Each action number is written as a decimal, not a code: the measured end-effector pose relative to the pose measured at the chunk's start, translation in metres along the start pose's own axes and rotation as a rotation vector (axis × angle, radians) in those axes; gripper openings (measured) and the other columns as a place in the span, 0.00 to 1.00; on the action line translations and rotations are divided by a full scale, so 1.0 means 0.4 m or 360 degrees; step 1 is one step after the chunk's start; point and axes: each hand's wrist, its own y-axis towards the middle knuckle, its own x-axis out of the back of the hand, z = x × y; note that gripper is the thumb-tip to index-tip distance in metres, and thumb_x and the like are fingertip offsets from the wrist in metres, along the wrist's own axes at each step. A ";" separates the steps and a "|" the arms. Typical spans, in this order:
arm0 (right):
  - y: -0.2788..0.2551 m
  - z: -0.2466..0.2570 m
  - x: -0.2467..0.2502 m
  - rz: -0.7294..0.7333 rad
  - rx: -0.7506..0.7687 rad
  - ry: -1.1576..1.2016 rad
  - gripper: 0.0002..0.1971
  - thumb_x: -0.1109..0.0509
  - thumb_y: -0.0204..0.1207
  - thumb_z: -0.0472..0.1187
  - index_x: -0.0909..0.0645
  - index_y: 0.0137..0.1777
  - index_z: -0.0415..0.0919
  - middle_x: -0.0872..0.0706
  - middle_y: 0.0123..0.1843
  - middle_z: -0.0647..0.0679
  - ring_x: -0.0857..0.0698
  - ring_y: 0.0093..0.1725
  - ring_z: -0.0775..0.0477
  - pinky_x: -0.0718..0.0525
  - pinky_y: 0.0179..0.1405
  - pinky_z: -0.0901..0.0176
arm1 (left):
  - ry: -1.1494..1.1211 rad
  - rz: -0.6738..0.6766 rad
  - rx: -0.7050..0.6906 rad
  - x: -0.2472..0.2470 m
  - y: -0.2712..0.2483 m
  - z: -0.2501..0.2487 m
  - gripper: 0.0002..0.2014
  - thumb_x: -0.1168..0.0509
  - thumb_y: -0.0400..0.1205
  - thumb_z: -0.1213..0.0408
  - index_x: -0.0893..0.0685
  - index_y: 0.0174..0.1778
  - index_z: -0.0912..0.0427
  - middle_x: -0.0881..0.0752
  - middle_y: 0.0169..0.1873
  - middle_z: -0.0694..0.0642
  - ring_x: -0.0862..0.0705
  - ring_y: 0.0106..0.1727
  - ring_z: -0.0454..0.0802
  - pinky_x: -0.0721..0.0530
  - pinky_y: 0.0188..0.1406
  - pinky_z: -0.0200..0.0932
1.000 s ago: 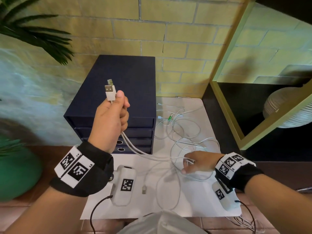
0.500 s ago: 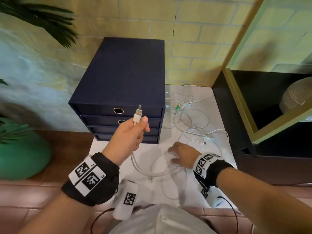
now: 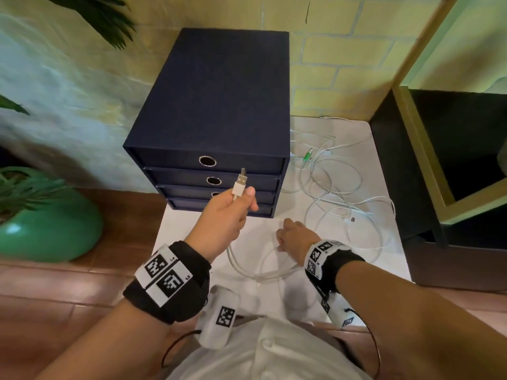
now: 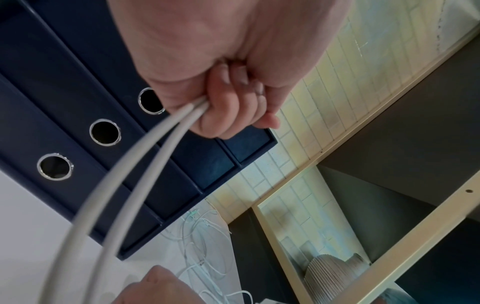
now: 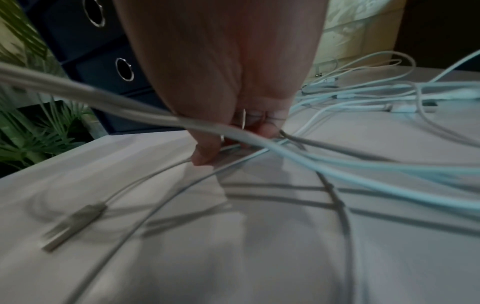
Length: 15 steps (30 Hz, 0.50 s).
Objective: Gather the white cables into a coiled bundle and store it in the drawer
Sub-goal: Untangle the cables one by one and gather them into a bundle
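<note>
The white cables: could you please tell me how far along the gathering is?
Early. The left hand grips a USB plug with two strands trailing. The right hand picks at cables on the sheet. Most cables lie loose; the drawer unit is closed.

Home corner: brick wall point(image 3: 329, 50), potted plant point(image 3: 41, 215), tiled floor point(image 3: 68, 283).

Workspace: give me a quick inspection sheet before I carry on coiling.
Surface: white mat on tiled floor.
Job's things: navy drawer unit, all drawers shut; white cables loose and tangled on the mat.
Clutter: nothing seen.
Grippers: left hand grips two cable strands, USB plug sticking up; right hand low on the mat, fingers among cables.
Cables: one green-tipped connector; no coil formed yet.
Surroundings: brick wall, green plant pot, dark shelf unit.
</note>
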 end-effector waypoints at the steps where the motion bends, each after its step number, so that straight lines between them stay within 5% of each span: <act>1: -0.001 0.001 0.004 -0.0008 0.0014 -0.0030 0.13 0.40 0.83 0.44 0.26 0.63 0.38 0.30 0.66 0.40 0.28 0.65 0.38 0.23 0.63 0.45 | 0.0002 0.0000 0.0004 0.000 0.001 0.001 0.17 0.44 0.86 0.53 0.23 0.33 0.56 0.37 0.20 0.46 0.41 0.20 0.41 0.42 0.18 0.34; 7: -0.046 -0.041 0.065 -0.0307 0.0150 0.0484 0.13 0.43 0.81 0.33 0.25 0.62 0.42 0.15 0.54 0.43 0.17 0.55 0.40 0.26 0.47 0.59 | 0.0007 -0.0050 -0.0008 0.013 0.010 -0.002 0.16 0.44 0.86 0.54 0.21 0.35 0.57 0.38 0.20 0.46 0.41 0.19 0.41 0.42 0.18 0.34; 11: -0.114 -0.075 0.160 -0.0447 0.0166 0.1078 0.07 0.39 0.82 0.41 0.19 0.49 0.45 0.13 0.37 0.47 0.18 0.34 0.48 0.20 0.39 0.60 | -0.0096 -0.0067 -0.0009 0.026 0.020 -0.012 0.17 0.44 0.86 0.55 0.23 0.34 0.58 0.37 0.19 0.45 0.41 0.19 0.40 0.42 0.17 0.33; 15: -0.184 -0.095 0.246 -0.0362 0.0256 0.1586 0.10 0.36 0.82 0.40 0.15 0.46 0.37 0.14 0.35 0.45 0.19 0.32 0.51 0.21 0.32 0.69 | -0.0119 -0.0013 0.0007 0.023 0.030 -0.027 0.19 0.45 0.86 0.54 0.25 0.30 0.57 0.37 0.18 0.46 0.41 0.18 0.40 0.42 0.17 0.34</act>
